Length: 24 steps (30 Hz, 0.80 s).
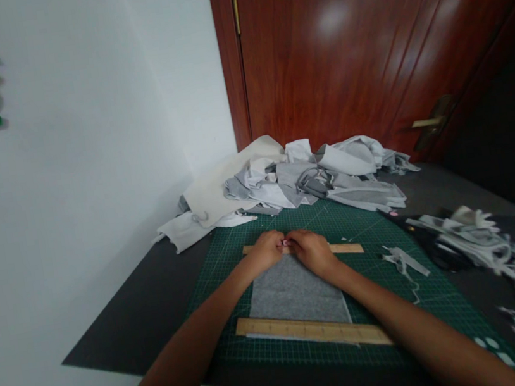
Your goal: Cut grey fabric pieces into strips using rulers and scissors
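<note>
A grey piece of fabric [295, 290] lies flat on the green cutting mat [372, 292]. At its far edge my left hand [269, 247] and my right hand [312, 250] come together, fingers closed in a pinch. Between the fingertips shows a small pink-and-white piece [285, 242], too small to name. A wooden ruler [349, 248] runs under my hands along the far edge, partly hidden by them. Across the near edge of the fabric lies a second wooden ruler [312, 330], its right end meeting my right forearm.
Heaped grey and white fabric scraps [285, 183] lie behind the mat, against the wall and the brown door [337, 47]. More scraps and strips [479, 238] are piled at right on the black table [134, 306]. A thin offcut [404, 262] rests on the mat.
</note>
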Each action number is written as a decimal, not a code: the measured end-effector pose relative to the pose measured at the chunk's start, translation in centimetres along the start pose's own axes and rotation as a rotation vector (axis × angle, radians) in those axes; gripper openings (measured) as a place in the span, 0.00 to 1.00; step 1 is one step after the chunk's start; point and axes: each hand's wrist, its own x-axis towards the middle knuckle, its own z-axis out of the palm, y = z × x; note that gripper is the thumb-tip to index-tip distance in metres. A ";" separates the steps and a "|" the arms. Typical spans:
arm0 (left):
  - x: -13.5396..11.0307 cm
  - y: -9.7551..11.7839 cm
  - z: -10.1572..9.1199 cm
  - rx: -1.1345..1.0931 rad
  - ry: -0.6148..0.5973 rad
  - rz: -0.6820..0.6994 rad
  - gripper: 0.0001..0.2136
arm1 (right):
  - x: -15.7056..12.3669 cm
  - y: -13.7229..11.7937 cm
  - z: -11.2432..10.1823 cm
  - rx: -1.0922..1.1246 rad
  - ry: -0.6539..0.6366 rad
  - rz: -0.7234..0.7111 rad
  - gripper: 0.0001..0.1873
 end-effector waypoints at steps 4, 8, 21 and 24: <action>0.1 0.0 0.0 -0.006 -0.006 -0.009 0.08 | -0.1 -0.1 -0.1 -0.056 -0.023 -0.015 0.13; 0.0 0.2 -0.1 -0.020 -0.004 -0.008 0.10 | -0.1 0.1 0.1 -0.072 -0.015 -0.019 0.13; 0.0 0.0 0.0 -0.048 0.006 -0.005 0.10 | 0.0 0.4 0.6 0.029 0.021 -0.015 0.15; -0.1 0.0 0.0 -0.048 0.010 -0.010 0.09 | -0.1 0.4 0.5 0.020 0.013 -0.030 0.15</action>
